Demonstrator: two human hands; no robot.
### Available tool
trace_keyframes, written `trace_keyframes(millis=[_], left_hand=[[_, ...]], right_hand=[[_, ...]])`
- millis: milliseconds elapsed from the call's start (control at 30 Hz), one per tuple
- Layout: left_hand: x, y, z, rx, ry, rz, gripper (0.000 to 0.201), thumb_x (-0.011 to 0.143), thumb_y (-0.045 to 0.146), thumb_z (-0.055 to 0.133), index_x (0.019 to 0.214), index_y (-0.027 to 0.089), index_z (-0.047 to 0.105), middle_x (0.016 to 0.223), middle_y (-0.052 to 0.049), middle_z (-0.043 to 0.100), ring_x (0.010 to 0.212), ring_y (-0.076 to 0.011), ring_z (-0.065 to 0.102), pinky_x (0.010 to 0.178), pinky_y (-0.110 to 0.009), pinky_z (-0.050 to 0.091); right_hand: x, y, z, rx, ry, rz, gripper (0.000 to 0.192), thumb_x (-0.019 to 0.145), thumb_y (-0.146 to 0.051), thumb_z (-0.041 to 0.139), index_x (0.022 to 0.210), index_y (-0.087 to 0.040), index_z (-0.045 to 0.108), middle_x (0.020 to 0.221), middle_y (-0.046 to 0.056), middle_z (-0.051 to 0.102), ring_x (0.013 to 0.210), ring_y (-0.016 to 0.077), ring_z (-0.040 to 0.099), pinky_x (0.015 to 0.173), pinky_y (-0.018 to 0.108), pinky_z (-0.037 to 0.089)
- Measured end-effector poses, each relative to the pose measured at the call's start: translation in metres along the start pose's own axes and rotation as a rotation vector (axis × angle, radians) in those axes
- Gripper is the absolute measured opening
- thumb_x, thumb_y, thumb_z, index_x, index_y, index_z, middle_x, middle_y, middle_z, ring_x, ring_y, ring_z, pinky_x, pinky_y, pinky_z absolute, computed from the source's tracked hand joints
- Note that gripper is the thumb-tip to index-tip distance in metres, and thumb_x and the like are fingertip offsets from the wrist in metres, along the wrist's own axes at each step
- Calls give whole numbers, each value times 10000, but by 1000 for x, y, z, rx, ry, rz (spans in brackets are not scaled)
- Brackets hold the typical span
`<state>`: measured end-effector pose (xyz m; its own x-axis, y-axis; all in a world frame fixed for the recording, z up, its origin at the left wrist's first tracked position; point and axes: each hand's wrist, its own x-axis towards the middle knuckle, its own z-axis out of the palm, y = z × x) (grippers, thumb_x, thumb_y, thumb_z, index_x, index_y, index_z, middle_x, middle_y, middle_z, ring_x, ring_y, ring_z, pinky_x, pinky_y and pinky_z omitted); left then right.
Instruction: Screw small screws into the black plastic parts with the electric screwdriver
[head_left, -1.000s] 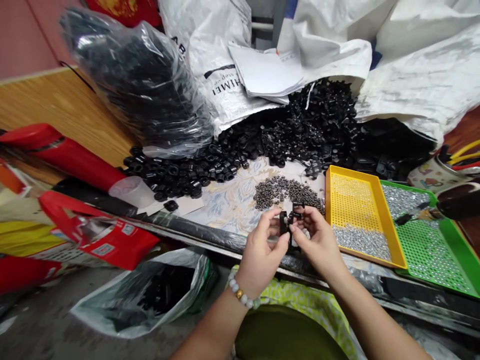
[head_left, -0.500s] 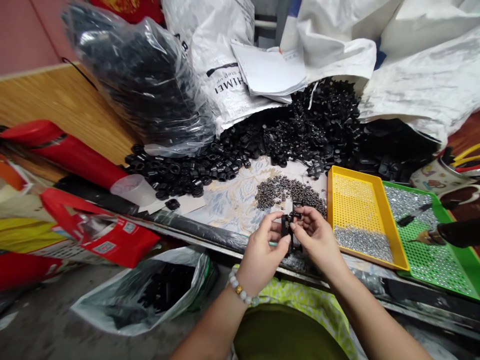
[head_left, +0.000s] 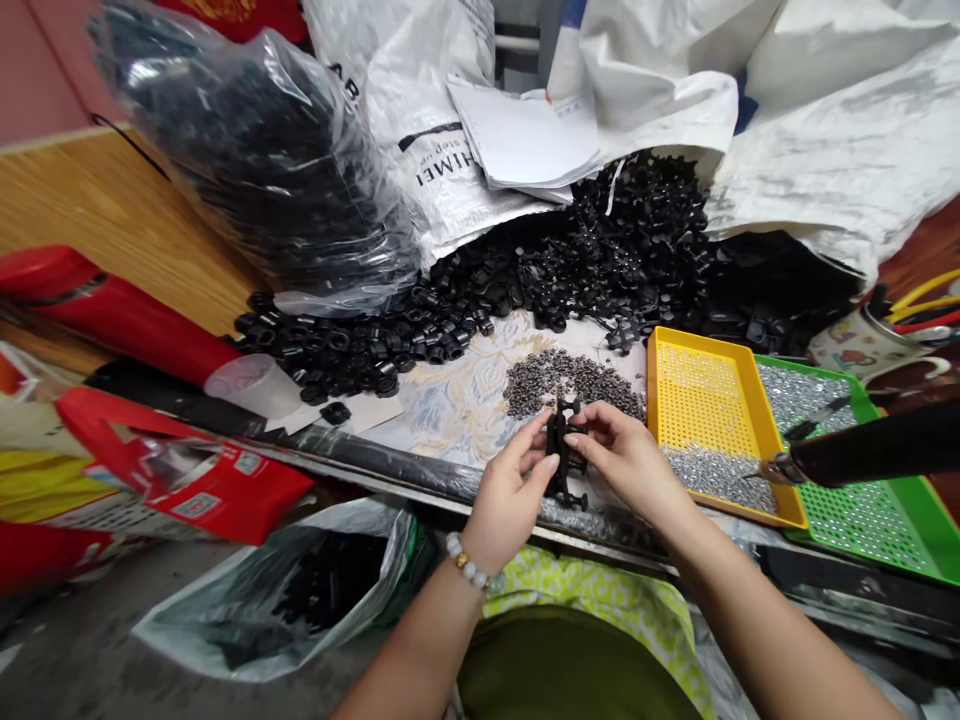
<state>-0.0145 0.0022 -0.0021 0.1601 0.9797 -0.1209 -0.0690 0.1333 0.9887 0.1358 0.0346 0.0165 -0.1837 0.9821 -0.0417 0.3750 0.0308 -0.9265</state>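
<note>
My left hand (head_left: 510, 490) and right hand (head_left: 626, 460) meet over the near edge of the table (head_left: 465, 400), and both are pinched on one black plastic part (head_left: 561, 455) held between them. The left thumb and forefinger close on its left side, the right fingertips on its upper right. The part stands roughly upright, its long axis running from near to far in the picture, with small knobs sticking out at its lower end. Neither hand is nearer than the other — it sits squarely between them, touching both.

Just beyond the fingers lies a small heap of dark metal bits (head_left: 570, 380) on the patterned table cover. Farther off, a wide spill of black plastic pieces (head_left: 525, 290) runs out from under white sacks (head_left: 825, 150), with a stack of papers (head_left: 525, 140) resting on top. Far left, a clear bag (head_left: 262, 170) is stuffed with more black parts.

To the right of my right hand is a yellow tray (head_left: 750, 400) holding silvery screws at its near end, and beside it a green tray (head_left: 900, 540). A dark tool (head_left: 862, 455) reaches in from the right over those trays; I cannot tell who holds it. Near left, below the table, an open plastic bag (head_left: 225, 600) holds black pieces.
</note>
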Motion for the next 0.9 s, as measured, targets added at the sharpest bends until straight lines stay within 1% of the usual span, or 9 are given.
trace_keyframes(millis=[133, 200, 267, 367, 533, 700, 767, 900], left_hand=[[2, 1, -1, -5, 35, -55, 525, 849, 266, 500, 1358, 247, 370, 1217, -68, 572, 983, -155, 585, 845, -270, 487], [2, 2, 1, -51, 49, -58, 532, 845, 271, 509, 1358, 251, 370, 1267, -66, 548, 1069, -172, 561, 887, -281, 476], [1, 3, 4, -117, 48, -59, 561, 821, 241, 546, 1355, 243, 375, 1332, -62, 500, 1182, -179, 493, 967, -282, 429], [1, 3, 7, -173, 58, -59, 614, 783, 158, 571, 1357, 222, 363, 1381, -67, 445, 1245, -168, 432, 1033, -278, 365], [3, -1, 8, -165, 108, -38, 566, 773, 95, 530, 1319, 168, 399, 1328, -96, 500, 1202, -160, 481, 1029, -277, 372], [6, -1, 6, -205, 94, -7, 425, 807, 171, 539, 1227, 147, 472, 1245, -97, 570, 1137, -157, 534, 995, -267, 399], [6, -2, 7, -202, 101, -7, 403, 801, 179, 552, 1197, 144, 491, 1224, -99, 583, 1120, -164, 546, 986, -273, 404], [4, -3, 10, -163, 169, -6, 360, 785, 165, 559, 1142, 142, 518, 1192, -98, 600, 1097, -171, 560, 971, -277, 413]], right_hand=[[2, -10, 1, -194, 30, -93, 75, 771, -236, 550, 786, -210, 483, 744, -8, 561, 682, 139, 516, 637, 270, 400], [1, -13, 4, -289, 51, -150, 79, 781, -227, 541, 784, -210, 465, 762, 4, 563, 696, 147, 517, 635, 268, 389], [0, -14, 6, -344, 64, -186, 72, 797, -217, 521, 791, -211, 450, 776, 14, 566, 704, 154, 521, 629, 265, 381], [-2, -12, 8, -367, 51, -193, 67, 806, -208, 505, 805, -213, 438, 777, 19, 571, 697, 159, 526, 618, 264, 379], [-6, -11, 9, -420, 15, -246, 81, 805, -137, 472, 821, -209, 439, 805, 33, 575, 722, 164, 534, 649, 266, 391], [-9, -13, 10, -511, -9, -328, 93, 820, -111, 435, 806, -202, 446, 811, 44, 560, 721, 163, 517, 637, 261, 390], [-10, -14, 11, -571, -18, -333, 83, 839, -127, 414, 818, -196, 455, 819, 58, 560, 732, 174, 516, 645, 274, 400], [-13, -15, 11, -716, -60, -296, 103, 866, -165, 384, 818, -185, 473, 823, 84, 562, 747, 204, 515, 659, 313, 416]])
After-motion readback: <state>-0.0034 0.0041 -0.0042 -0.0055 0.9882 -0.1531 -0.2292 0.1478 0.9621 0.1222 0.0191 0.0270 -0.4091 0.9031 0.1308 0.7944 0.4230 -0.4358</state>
